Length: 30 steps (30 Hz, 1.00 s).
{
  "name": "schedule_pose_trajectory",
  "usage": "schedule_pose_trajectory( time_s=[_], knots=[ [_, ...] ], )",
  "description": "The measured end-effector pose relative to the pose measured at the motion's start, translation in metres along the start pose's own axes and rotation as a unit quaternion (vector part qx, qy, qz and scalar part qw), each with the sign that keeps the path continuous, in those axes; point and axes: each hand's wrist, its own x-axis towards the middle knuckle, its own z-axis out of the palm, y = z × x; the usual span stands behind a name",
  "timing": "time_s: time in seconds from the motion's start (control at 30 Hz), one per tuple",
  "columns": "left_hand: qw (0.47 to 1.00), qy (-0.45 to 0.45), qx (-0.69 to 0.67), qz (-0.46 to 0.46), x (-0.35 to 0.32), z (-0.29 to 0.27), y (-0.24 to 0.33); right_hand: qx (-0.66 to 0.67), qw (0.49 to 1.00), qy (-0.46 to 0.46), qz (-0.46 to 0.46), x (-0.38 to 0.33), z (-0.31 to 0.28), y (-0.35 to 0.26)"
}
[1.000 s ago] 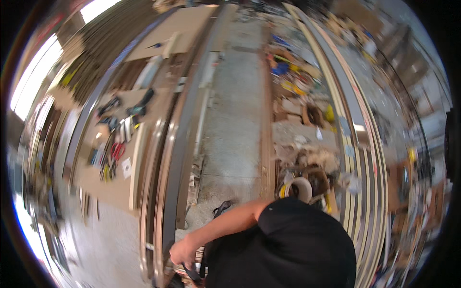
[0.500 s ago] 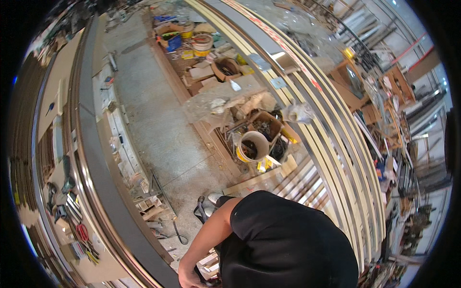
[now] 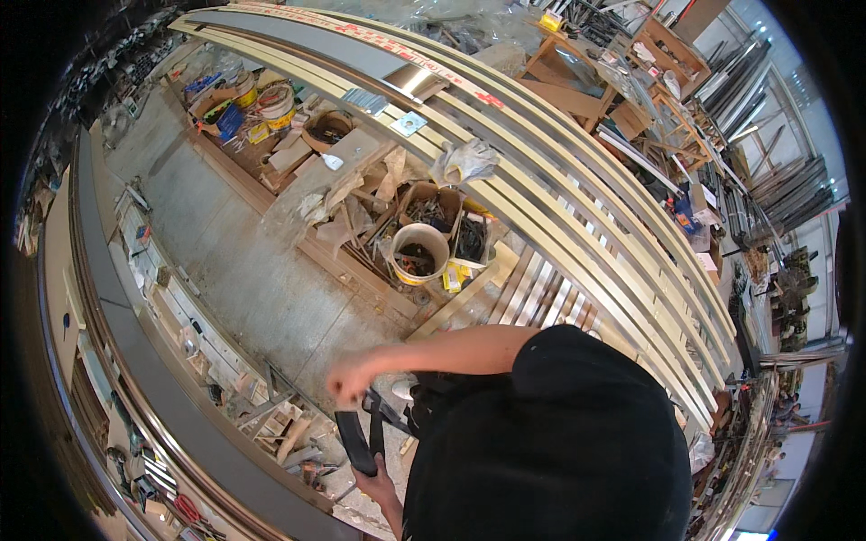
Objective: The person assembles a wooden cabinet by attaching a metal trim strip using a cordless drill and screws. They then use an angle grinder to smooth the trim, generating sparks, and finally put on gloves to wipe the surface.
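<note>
My right arm reaches out level from the black sleeve, and my right hand (image 3: 354,375) is smeared by motion over the floor. Its fingers point downward, and whether it holds anything cannot be made out. Lower down, my left hand (image 3: 377,485) is closed round the lower end of a flat black strap-like piece (image 3: 352,442). That piece stands up out of the hand, beneath my right hand. A second dark strip beside it runs upward near my shoe (image 3: 403,389). My black shirt (image 3: 550,433) hides the rest of my left arm.
Long cream and grey profiles (image 3: 559,230) lie across the right side, with a crumpled glove (image 3: 467,162) on them. Buckets such as the white one (image 3: 419,254) and boxes of scrap stand on the floor. A long grey panel (image 3: 194,442) and tools, including red-handled ones (image 3: 187,508), lie at left.
My right hand has risen from the lower edge and my arm now stretches out to the left. My left hand with the black piece has come into view. The scene has swung round.
</note>
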Motion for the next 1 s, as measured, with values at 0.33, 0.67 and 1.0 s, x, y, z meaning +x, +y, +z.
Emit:
schedule_pose_trajectory(
  time_s=[0.33,0.67,1.0],
  knots=[
    [0.983,0.175,0.047,-0.018,-0.015,-0.020,0.029,-0.279,0.631,0.609,0.392,-0.245,-0.329,0.203],
    [0.910,0.295,0.284,-0.062,-0.035,-0.075,0.185,-0.345,0.769,0.428,0.327,-0.289,-0.394,0.237],
    [0.860,0.425,0.282,0.002,-0.012,-0.133,0.212,-0.382,0.890,0.188,0.160,-0.184,-0.332,0.094]
  ],
)
